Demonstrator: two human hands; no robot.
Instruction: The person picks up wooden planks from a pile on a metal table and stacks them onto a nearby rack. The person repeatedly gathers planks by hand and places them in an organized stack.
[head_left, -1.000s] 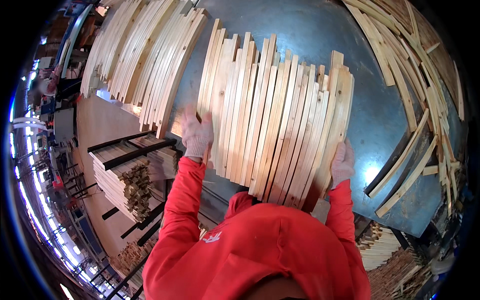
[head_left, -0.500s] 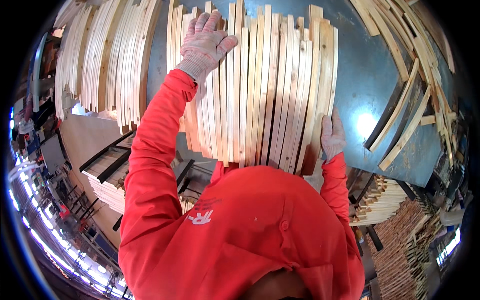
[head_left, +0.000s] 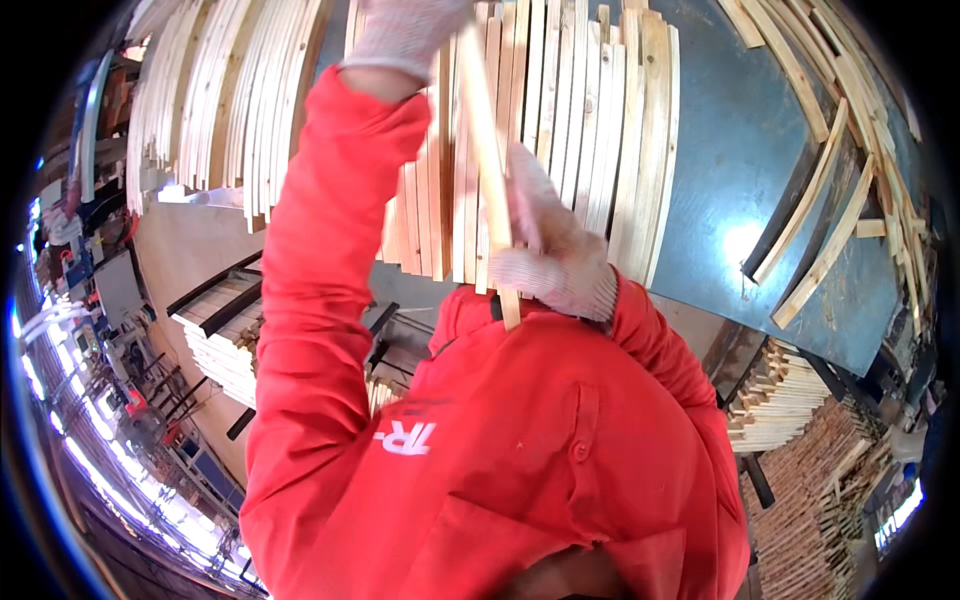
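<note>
A long, narrow wooden strip (head_left: 485, 130) is raised on a slant above a row of similar pale strips (head_left: 600, 110). My gloved left hand (head_left: 405, 38) is at the strip's far end, its fingertips partly cut off by the top edge and smeared by motion. Closer to my body, my gloved right hand (head_left: 560, 255) is closed on the strip near its near end, the thumb side against the wood. That near end reaches down over the front of my red jacket. The row lies side by side on a blue-grey metal table (head_left: 725, 190), partly covered by my left arm.
More strips (head_left: 225, 100) lie in rows at the far left. Loose, curved offcuts (head_left: 830, 240) are heaped along the table's right side. Stacked wood (head_left: 215, 350) stands low on the left, and a large pile of strips (head_left: 810, 500) rises at the lower right.
One strip has been lifted from the row. My right hand has moved left from the row's right side onto this strip. My left hand has shifted up toward the top edge.
</note>
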